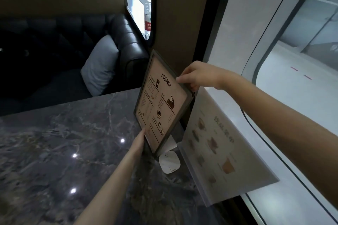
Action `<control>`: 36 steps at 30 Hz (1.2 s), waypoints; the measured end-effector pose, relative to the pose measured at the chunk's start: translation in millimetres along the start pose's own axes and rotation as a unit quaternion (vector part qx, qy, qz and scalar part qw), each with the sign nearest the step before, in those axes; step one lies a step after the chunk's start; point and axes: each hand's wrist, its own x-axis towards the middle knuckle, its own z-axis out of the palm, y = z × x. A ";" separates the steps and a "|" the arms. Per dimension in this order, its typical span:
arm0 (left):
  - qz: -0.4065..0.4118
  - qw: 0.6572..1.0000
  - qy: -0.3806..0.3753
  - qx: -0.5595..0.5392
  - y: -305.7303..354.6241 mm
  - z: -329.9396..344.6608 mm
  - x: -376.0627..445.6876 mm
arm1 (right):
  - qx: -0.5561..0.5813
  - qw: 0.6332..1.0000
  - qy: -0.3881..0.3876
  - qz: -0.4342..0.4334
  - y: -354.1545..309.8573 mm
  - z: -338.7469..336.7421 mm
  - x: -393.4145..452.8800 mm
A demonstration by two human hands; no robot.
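Observation:
A dark-framed menu board (pixel 161 102) with "MENU" printed on its beige face stands tilted above the far right part of the marble table (pixel 69 142). My right hand (pixel 197 76) grips its upper right edge, thumb on the front and fingers curled behind. My left hand (pixel 141 138) holds the lower left edge; its fingers are mostly hidden behind the frame. A second menu (pixel 217 144), pale and laminated with pictures of drinks, leans against the window wall to the right of the framed one.
A small white square device (pixel 169 162) lies on the table below the framed menu. Beyond the table are a dark leather sofa (pixel 120 36) with a grey cushion (pixel 101 64), and a water bottle (pixel 148 14) on a ledge. A window (pixel 292 60) runs along the right.

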 end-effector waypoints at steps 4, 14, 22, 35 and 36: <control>0.029 0.998 0.000 -0.058 -3.0 6.2 9.8 | 0.033 0.999 -0.020 0.008 1.7 -1.6 13.9; 0.100 0.992 0.008 -0.079 -18.4 14.6 24.7 | 0.086 0.996 0.019 -0.008 12.3 2.5 27.3; 0.094 0.991 0.003 -0.094 -16.0 16.7 27.0 | 0.101 0.994 0.032 -0.013 14.7 1.6 32.6; 0.058 0.992 -0.040 -0.100 -7.7 13.5 37.9 | 0.110 0.993 0.053 0.000 14.2 -1.7 37.9; 0.061 0.993 -0.043 -0.093 -5.8 14.2 37.4 | 0.108 0.992 0.058 0.002 14.7 -1.5 38.5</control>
